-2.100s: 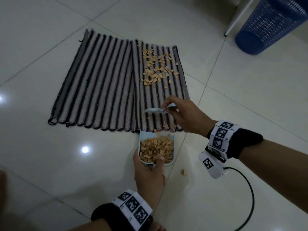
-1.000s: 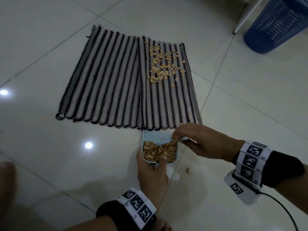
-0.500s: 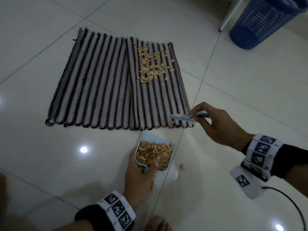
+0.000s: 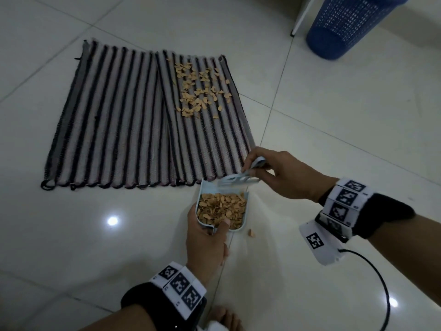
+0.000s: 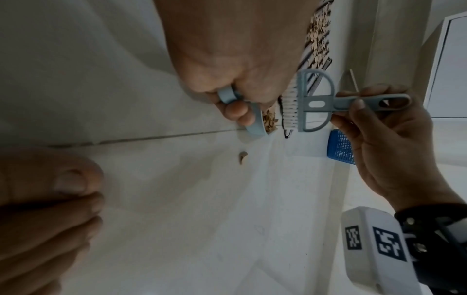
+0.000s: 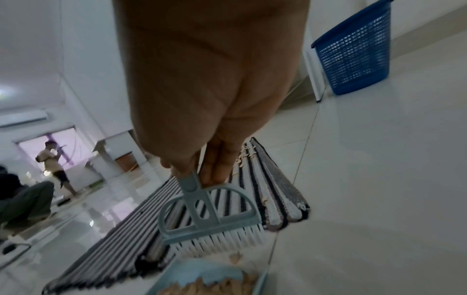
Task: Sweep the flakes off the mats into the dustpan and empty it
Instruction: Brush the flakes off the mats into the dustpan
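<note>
Two striped mats point(image 4: 114, 125) lie side by side on the tile floor, and the right one carries a patch of tan flakes point(image 4: 200, 91) near its far end. My left hand point(image 4: 205, 240) grips the handle of a light blue dustpan point(image 4: 205, 187), full of flakes, at the mats' near edge. My right hand point(image 4: 274, 173) pinches the handle of a small blue brush point(image 4: 236, 181). Its white bristles point(image 6: 222, 242) hang over the dustpan's mouth point(image 6: 202, 273). One flake point(image 4: 251, 232) lies on the floor right of the pan.
A blue mesh basket point(image 4: 346, 25) stands at the far right beside a white post point(image 4: 300, 17). My bare toes point(image 4: 224, 318) are at the bottom edge. A black cable point(image 4: 381, 287) trails from my right wrist. In the right wrist view, people point(image 6: 53, 159) are in the distance.
My right hand brought the brush from the mat's right corner back over the dustpan's mouth. The dustpan stays at the mat's near edge in my left hand.
</note>
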